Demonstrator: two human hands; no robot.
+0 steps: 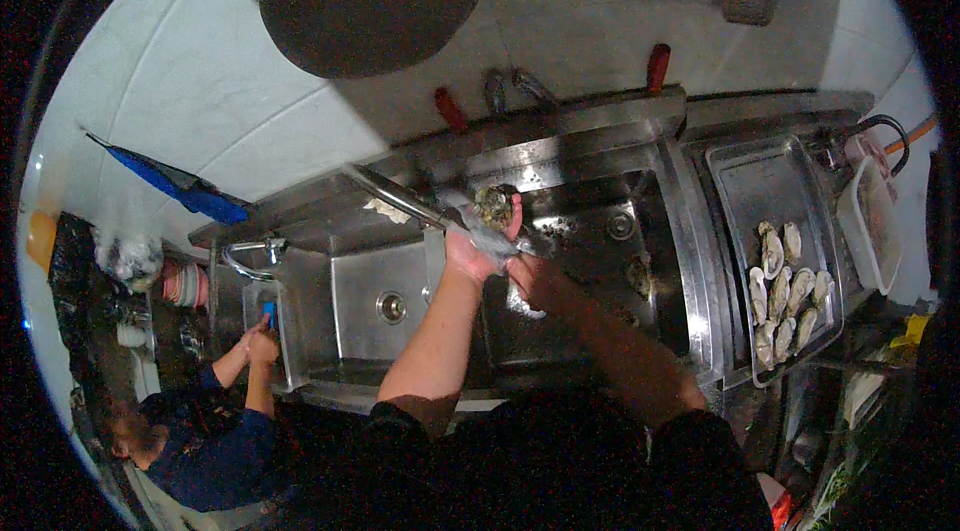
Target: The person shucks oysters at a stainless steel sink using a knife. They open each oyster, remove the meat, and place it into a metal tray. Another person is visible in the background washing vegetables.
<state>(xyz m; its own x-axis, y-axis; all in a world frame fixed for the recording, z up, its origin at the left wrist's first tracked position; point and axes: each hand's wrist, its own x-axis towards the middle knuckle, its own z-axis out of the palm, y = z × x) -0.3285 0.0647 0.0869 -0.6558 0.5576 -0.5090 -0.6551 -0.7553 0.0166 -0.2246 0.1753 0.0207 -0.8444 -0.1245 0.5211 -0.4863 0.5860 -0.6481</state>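
Observation:
My left hand [471,255] reaches over the right-hand sink basin [585,340]. Its fingers are closed around a rough-shelled oyster [493,207]. Beside it, almost touching the left palm, is my right hand [525,277]; it is blurred and in shadow, and whether it grips a tool cannot be seen. The end of a metal faucet pipe [397,195] comes in from the upper left, close to my left hand. A greyish blur, apparently running water, passes between the hands and hides part of them. A dark oyster-like lump [637,276] lies in the basin.
A metal tray [761,178] at right holds several oysters [781,295], beside a white plastic tub [866,231]. Left is a second sink basin [375,268]. A co-worker's hands [259,345] hold a blue object [268,313] there. Red-handled tools [658,66] stand along the back ledge.

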